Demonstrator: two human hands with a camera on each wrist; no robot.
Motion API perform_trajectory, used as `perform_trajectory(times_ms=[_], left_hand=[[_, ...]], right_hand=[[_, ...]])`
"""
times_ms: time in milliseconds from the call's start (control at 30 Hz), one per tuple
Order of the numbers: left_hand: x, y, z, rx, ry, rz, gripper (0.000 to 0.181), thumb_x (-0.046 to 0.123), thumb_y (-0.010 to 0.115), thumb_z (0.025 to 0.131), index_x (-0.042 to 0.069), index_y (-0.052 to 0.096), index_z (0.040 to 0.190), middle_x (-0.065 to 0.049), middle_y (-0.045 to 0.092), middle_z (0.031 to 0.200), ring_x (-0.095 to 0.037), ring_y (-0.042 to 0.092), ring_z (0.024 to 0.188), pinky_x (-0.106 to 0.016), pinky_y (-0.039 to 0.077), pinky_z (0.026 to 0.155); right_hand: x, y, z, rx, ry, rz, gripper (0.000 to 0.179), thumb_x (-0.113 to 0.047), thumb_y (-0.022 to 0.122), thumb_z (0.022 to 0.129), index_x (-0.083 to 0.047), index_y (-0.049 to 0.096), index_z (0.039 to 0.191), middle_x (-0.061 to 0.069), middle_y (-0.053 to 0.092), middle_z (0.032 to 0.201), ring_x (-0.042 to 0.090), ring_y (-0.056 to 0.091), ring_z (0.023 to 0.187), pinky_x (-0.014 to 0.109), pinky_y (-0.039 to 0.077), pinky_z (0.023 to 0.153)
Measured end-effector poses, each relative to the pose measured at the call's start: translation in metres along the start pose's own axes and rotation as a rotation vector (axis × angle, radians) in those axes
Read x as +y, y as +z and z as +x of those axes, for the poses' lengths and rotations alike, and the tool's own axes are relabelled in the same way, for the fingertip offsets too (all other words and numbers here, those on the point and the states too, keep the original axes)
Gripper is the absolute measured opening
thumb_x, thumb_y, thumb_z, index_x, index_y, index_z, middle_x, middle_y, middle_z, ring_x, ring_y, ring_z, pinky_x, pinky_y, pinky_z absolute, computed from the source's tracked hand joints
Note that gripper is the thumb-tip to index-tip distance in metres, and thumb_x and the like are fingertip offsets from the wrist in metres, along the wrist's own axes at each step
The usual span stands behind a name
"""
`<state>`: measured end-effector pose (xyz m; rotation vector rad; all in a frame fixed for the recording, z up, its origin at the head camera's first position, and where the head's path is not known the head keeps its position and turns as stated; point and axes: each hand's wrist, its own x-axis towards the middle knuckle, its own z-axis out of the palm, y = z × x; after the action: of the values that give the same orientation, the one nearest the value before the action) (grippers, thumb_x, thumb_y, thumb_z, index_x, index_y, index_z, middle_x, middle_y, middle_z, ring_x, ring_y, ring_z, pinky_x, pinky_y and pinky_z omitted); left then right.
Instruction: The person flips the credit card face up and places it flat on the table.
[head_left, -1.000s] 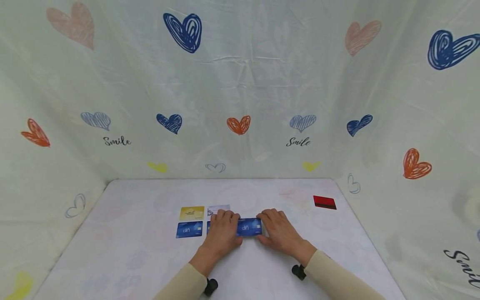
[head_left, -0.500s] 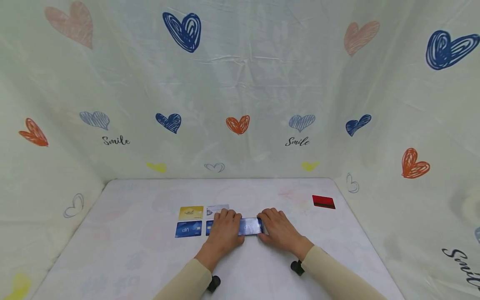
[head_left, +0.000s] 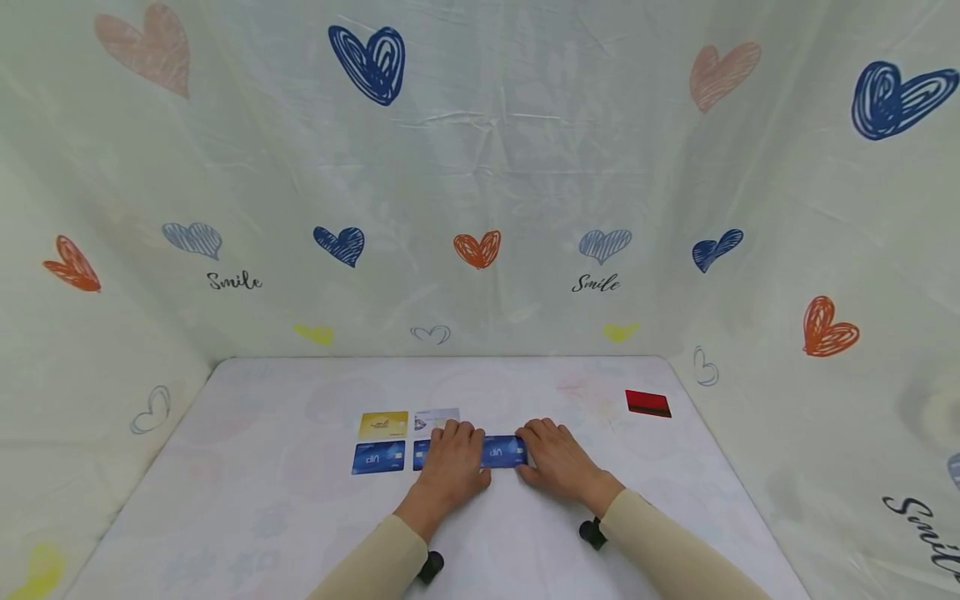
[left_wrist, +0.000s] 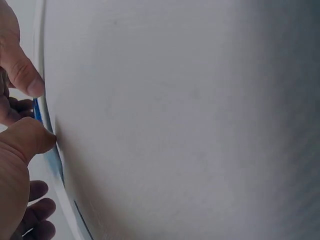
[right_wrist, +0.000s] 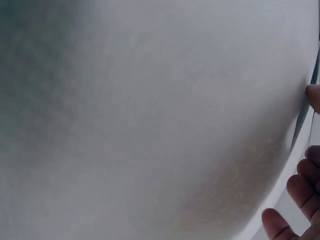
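In the head view, a blue VIP card [head_left: 503, 451] lies between both hands, its middle showing. My left hand [head_left: 450, 467] grips its left end, fingers along the far edge and thumb at the near edge. The right hand [head_left: 561, 462] pinches the right end by its corners. Under the left hand, another blue card [head_left: 420, 455] is mostly covered. In the left wrist view, both thumbs meet the table surface beside a thin blue strip of the card [left_wrist: 37, 109]. The right wrist view catches only part of the right hand [right_wrist: 306, 192] at its edge.
Left of the hands lie a gold card [head_left: 383, 426] and a blue VIP card [head_left: 378, 457]. A whitish card [head_left: 437, 419] sits just behind the left hand. Toward the far right is a red card [head_left: 648, 403] with a dark stripe. A heart-printed curtain encloses the white table [head_left: 285, 500].
Both hands have shifted slightly right with the blue card. Glare on the card half a second ago is gone, and more of the covered blue card shows left of the left hand.
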<state>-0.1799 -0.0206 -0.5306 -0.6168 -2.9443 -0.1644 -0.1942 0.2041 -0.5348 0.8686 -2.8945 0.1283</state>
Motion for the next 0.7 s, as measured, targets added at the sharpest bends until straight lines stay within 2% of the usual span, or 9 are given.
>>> perform_trajectory(times_ms=[100, 200, 400, 500, 600, 700], left_hand=[[0.003, -0.002, -0.004, -0.009, 0.018, 0.004, 0.064, 0.045, 0.080, 0.090, 0.006, 0.065, 0.138, -0.009, 0.065, 0.131, -0.029, 0.055, 0.124, -0.049, 0.047, 0.105], [0.009, -0.005, -0.012, -0.026, 0.063, 0.005, 0.056, 0.040, 0.077, 0.093, 0.007, 0.066, 0.137, -0.007, 0.066, 0.134, -0.027, 0.057, 0.128, -0.049, 0.048, 0.109], [0.022, -0.011, -0.025, -0.107, 0.171, -0.008, 0.051, 0.037, 0.071, 0.100, 0.007, 0.065, 0.141, -0.008, 0.065, 0.143, -0.026, 0.059, 0.137, -0.046, 0.048, 0.114], [0.027, -0.013, -0.028, -0.180, 0.174, -0.022, 0.056, 0.041, 0.066, 0.103, 0.007, 0.060, 0.147, -0.010, 0.060, 0.152, -0.026, 0.055, 0.143, -0.046, 0.045, 0.117], [0.029, -0.012, -0.027, -0.251, 0.151, -0.037, 0.061, 0.046, 0.061, 0.105, 0.007, 0.056, 0.151, -0.012, 0.054, 0.158, -0.028, 0.049, 0.149, -0.048, 0.041, 0.121], [0.028, -0.010, -0.023, -0.277, 0.135, -0.047, 0.066, 0.051, 0.060, 0.104, 0.006, 0.055, 0.152, -0.013, 0.052, 0.160, -0.029, 0.046, 0.151, -0.049, 0.038, 0.123]], right_hand=[[-0.002, -0.002, -0.001, -0.024, 0.025, 0.009, 0.062, -0.040, 0.077, 0.096, -0.005, 0.059, 0.144, 0.009, 0.062, 0.139, 0.027, 0.057, 0.125, 0.048, 0.052, 0.101], [-0.006, -0.006, -0.005, -0.050, 0.031, -0.006, 0.064, -0.038, 0.078, 0.095, -0.005, 0.058, 0.147, 0.010, 0.060, 0.145, 0.028, 0.056, 0.132, 0.050, 0.051, 0.106], [-0.017, -0.015, -0.019, -0.061, -0.075, -0.079, 0.054, -0.036, 0.077, 0.096, -0.007, 0.066, 0.139, 0.006, 0.065, 0.142, 0.026, 0.060, 0.132, 0.048, 0.051, 0.105], [-0.022, -0.018, -0.023, -0.104, -0.100, -0.080, 0.051, -0.036, 0.074, 0.098, -0.007, 0.066, 0.139, 0.006, 0.066, 0.142, 0.026, 0.060, 0.133, 0.050, 0.050, 0.108], [-0.025, -0.017, -0.023, -0.158, -0.089, -0.075, 0.051, -0.037, 0.069, 0.101, -0.008, 0.064, 0.142, 0.006, 0.064, 0.147, 0.026, 0.057, 0.138, 0.053, 0.048, 0.112], [-0.025, -0.015, -0.019, -0.181, -0.074, -0.072, 0.052, -0.038, 0.064, 0.104, -0.007, 0.062, 0.146, 0.007, 0.060, 0.152, 0.027, 0.054, 0.143, 0.056, 0.045, 0.115]])
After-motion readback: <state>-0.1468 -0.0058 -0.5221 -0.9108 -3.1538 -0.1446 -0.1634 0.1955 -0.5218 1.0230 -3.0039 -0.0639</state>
